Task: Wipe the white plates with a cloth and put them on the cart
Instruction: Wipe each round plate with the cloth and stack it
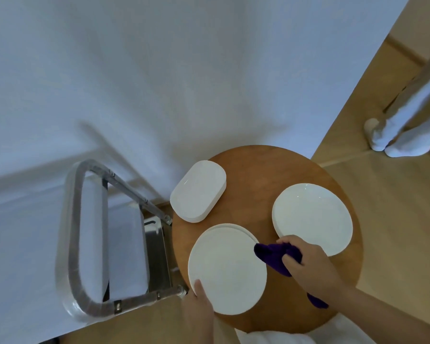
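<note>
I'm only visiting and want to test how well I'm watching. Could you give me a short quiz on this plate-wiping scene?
1. True or false: the right hand grips a purple cloth.
2. How many separate piles of white dishes sit on the round wooden table?
3. Which does the left hand touch? A) the rounded rectangular dishes B) the near round plate stack C) the metal cart

Key:
1. True.
2. Three: the rectangular dishes, the near stack and the far round plates.
3. B; its thumb rests on that stack's left rim.
</note>
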Demonstrator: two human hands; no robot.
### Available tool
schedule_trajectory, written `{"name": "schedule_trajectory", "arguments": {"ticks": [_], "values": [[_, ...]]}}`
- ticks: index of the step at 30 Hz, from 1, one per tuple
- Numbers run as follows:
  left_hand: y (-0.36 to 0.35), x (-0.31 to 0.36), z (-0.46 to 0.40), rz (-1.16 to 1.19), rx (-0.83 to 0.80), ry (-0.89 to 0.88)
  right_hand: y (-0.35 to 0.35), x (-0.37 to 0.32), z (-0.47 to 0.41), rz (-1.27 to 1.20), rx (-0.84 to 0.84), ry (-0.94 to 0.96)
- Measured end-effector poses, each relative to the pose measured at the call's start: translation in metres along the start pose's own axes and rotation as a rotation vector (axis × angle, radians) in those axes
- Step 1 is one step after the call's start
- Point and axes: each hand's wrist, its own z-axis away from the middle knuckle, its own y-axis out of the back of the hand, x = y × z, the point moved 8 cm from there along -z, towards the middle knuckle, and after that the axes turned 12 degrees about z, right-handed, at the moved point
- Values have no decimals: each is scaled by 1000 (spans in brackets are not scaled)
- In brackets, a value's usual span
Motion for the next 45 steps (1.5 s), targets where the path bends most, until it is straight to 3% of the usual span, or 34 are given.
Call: {"name": "schedule_trajectory", "arguments": {"ticks": [4, 11, 14, 17, 19, 23, 26, 36, 45], "values": [[0, 6, -7, -89, 53, -91, -3, 3, -4, -25, -14, -19], [-13, -20, -31, -207, -26, 110, -3, 16, -9, -19, -8, -36], [-15, -11, -24, -273, 72, 187, 1, 25, -11, -8, -3, -41], [-35, 42, -5, -369, 159, -180, 10, 36, -13, -10, 33, -64], [-70, 70, 10, -387, 63, -341, 19, 44, -14, -9, 73, -81], [-153, 100, 35, -372, -222, -293, 39, 68, -16, -36, 128, -133], [-197, 116, 45, -475, -313, -268, 54, 85, -17, -48, 155, -178], [-232, 129, 24, -705, -294, -288, 91, 122, -18, -78, 188, -209], [-232, 129, 23, -609, -296, -252, 105, 141, -17, -116, 183, -228]]}}
